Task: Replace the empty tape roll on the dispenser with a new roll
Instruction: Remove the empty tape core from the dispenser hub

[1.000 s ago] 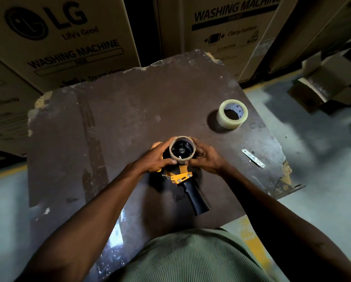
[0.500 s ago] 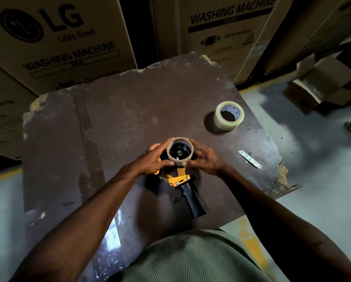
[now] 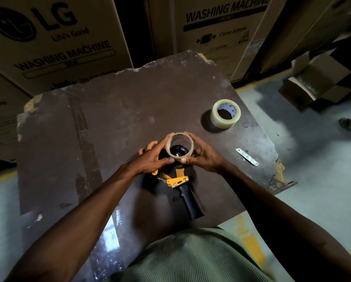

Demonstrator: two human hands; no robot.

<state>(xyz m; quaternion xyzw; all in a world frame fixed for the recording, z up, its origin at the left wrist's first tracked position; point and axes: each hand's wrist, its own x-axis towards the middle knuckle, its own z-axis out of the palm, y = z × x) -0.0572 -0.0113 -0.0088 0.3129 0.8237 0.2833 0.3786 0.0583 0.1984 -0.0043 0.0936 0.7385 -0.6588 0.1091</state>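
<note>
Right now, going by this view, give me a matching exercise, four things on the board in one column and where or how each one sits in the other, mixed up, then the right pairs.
Things:
1. empty cardboard core
2. new roll of clear tape
3. tape dispenser
4. small metal strip

Places or states:
A. lying flat near the board's right edge
B. held between the fingers of both hands
C. lying on the board, black handle toward the person
D. sitting alone on the board, far right of the hands

Pairs: 1-B, 2-D, 3-C, 4-A
</note>
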